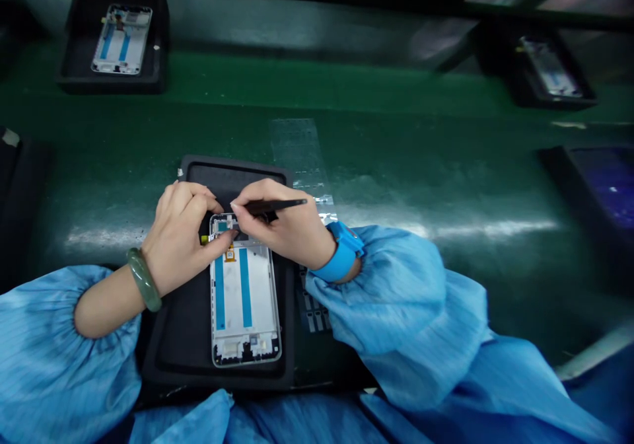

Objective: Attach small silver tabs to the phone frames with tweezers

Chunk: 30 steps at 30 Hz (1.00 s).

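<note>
A phone frame (232, 298) with two blue adhesive strips and a small orange flex cable (230, 254) lies in a black tray (178, 345). My right hand (287, 226) is closed around a dark pair of tweezers (277, 205), its tip down at the frame's top end. What the tip touches is hidden by the fingers. My left hand (185, 229) steadies the top left of the frame, thumb on its inner face and fingers curled over the upper edge.
Clear plastic strips (302, 153) lie on the green bench right of the tray. Further black trays with phone frames stand at the back left (121, 41) and back right (552, 67). A dark tray with a purple-blue surface (609, 180) is at the right edge.
</note>
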Motion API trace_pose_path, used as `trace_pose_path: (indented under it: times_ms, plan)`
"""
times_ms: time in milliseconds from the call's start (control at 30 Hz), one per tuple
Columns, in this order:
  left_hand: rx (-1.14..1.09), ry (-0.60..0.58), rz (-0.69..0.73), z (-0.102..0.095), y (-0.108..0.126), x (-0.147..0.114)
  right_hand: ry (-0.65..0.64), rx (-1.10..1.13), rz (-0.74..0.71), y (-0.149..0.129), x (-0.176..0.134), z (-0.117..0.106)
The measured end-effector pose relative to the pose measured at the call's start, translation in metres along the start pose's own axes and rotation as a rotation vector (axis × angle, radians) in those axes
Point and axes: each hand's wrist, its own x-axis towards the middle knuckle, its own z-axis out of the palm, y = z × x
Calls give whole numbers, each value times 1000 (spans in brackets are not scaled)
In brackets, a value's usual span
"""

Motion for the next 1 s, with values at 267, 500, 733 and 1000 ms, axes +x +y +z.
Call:
trace_pose_path:
  times_ms: [267,500,733,1000]
  plan:
    - [6,-1,10,0,-1,1,-1,-56,-57,0,-1,5]
    - [-11,30,30,5,-7,0,261,-136,146,19,9,-27]
    - [-161,134,-16,5,-8,0,-313,-583,281,36,11,-32]
    - [-56,566,-320,-4,-75,33,18,-657,403,81,50,-70]
